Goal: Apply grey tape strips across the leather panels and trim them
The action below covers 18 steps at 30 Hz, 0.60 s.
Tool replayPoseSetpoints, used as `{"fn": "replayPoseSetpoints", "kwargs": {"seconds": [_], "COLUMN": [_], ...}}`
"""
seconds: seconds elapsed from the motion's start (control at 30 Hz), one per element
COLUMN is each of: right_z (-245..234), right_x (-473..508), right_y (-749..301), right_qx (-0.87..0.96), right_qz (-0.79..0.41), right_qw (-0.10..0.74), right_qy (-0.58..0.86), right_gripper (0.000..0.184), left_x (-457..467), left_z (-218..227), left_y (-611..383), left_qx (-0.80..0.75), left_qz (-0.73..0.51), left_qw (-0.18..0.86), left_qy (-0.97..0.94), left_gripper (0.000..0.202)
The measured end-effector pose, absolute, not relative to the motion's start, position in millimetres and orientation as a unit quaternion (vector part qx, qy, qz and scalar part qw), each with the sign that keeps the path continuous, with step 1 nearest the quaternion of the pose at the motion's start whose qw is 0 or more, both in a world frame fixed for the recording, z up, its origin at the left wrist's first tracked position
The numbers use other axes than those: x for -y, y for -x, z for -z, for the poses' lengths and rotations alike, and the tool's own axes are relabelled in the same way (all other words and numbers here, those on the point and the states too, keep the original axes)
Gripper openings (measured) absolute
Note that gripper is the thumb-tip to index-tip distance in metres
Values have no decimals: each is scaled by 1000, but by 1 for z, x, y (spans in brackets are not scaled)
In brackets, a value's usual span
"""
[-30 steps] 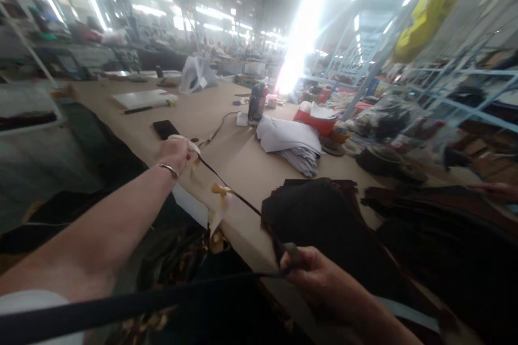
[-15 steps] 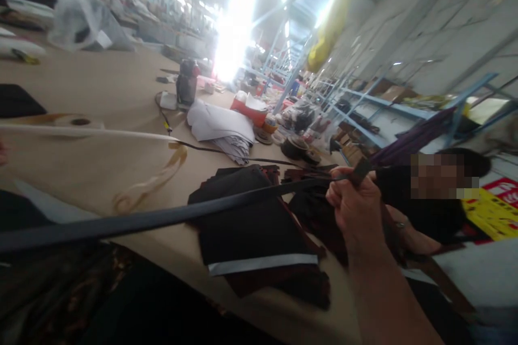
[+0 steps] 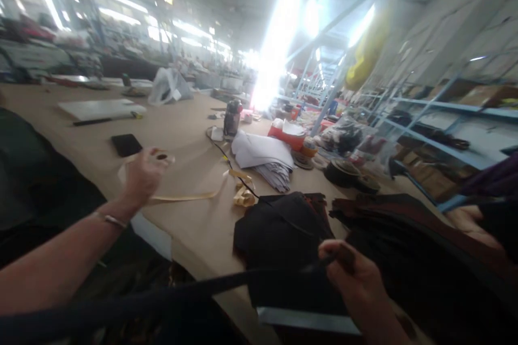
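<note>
My left hand (image 3: 143,175), wearing a bracelet, reaches over the table with its fingers closed on a pale tape roll (image 3: 169,159). Much of the roll is hidden behind the fingers. A yellowish tape strip (image 3: 184,198) lies near it and ends in a curled heap (image 3: 244,194). At the lower right, my right hand (image 3: 358,277) pinches a long dark strap (image 3: 218,284), which stretches to the lower left edge. Below and behind that hand lies a stack of black cut pieces (image 3: 279,232) with reddish-brown edges. A thin dark cord (image 3: 230,160) runs across the table towards this stack.
White sheets (image 3: 263,153), dark rolls (image 3: 342,172) and a dark bottle-like object (image 3: 232,118) stand farther back. Dark material (image 3: 429,248) spreads to the right, by another person's hand (image 3: 469,221). A black flat pad (image 3: 126,144) lies left.
The view has swung left. My left hand has come into view at the tape roll, which lay on the table before. My right hand, still gripping the strap, sits lower in view.
</note>
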State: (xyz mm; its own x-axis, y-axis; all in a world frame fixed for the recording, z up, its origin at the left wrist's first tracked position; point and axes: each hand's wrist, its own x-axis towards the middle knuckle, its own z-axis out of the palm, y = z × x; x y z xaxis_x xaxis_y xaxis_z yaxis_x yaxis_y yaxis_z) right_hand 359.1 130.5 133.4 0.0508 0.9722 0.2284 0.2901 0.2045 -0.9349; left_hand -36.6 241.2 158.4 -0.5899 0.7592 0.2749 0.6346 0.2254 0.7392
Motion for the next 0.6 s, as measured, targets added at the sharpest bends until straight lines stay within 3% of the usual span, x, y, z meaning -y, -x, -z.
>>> {"fn": "replayPoseSetpoints", "kwargs": {"seconds": [0.2, 0.33, 0.47, 0.6], "right_z": [-94, -83, -79, -84], "right_x": [-125, -132, -141, -155], "right_y": [-336, -326, -322, -327], "right_qx": [676, 728, 750, 754], "right_qz": [-397, -362, -321, -275], "right_qw": [336, 292, 271, 244], "right_qy": [521, 503, 511, 545], "right_gripper": [23, 24, 28, 28], "left_x": [-304, -324, -313, -264], "left_z": [-116, -102, -128, -189], "left_y": [-32, -58, -55, -9], "left_qx": [-727, -725, -707, -674], "left_qz": [-357, -350, -397, -486], "left_qw": [207, 283, 329, 330], "left_qy": [-549, -522, -484, -449], "left_gripper": [32, 30, 27, 25]}}
